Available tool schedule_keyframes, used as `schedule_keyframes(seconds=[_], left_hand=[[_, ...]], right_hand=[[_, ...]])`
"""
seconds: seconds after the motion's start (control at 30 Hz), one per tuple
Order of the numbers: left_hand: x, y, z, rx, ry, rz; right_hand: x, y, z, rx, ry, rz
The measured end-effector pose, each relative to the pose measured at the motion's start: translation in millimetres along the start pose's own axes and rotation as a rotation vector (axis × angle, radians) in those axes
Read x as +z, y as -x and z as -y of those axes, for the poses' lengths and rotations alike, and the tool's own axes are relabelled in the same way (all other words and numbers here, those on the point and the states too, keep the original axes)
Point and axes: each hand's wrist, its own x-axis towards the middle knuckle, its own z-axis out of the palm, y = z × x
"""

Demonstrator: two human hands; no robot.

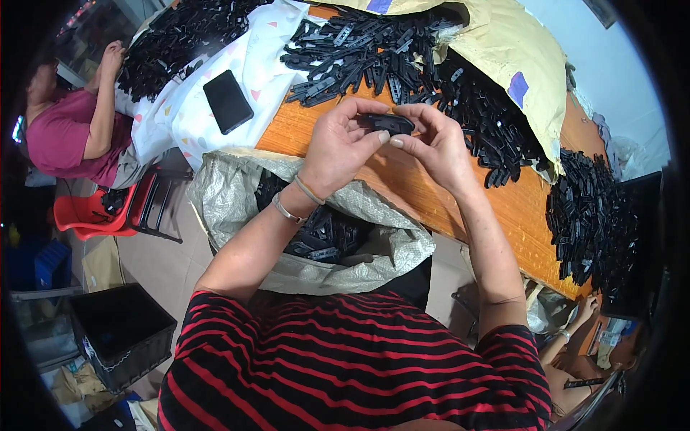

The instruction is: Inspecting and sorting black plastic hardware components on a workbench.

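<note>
Between my two hands, above the edge of the wooden table (402, 183), is a small black plastic part (388, 124), long and narrow. The fingers and thumb of my left hand (336, 147) pinch its left end. At its other end, my right hand (437, 144) grips it with thumb and fingertips. Just beyond my hands lies a heap of similar black plastic parts (359, 54). Below my forearms, an open woven sack (399, 248) in my lap holds more black parts (323, 237).
A black phone (228, 102) rests on a patterned white sheet (190, 126) at left. A yellowish paper sack (514, 54) spills black parts on the right. Another person (72, 136) sits at far left near a red chair (90, 215). A black crate (122, 334) stands on the floor.
</note>
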Motion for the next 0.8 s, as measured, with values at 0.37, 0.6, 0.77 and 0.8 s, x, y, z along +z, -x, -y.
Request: schedule_keyframes(seconds=[0.37,0.6,0.77,0.8], left_hand=[[4.1,4.0,-13.1,0.075,-0.112,0.008],[6.6,7.8,-11.9,0.085,-0.182,-0.016],[3.9,5.2,-3.1,0.093,-0.132,0.024],[4.4,4.3,-6.0,0.057,-0.090,0.020]], right_hand=[[12.5,7.3,-4.0,-0.239,0.197,-0.170],[11.8,12.1,-2.5,-0.266,0.265,-0.181],[11.4,14.7,-5.7,-0.187,0.247,-0.162],[11.8,15.1,-4.6,-0.116,0.217,-0.162]])
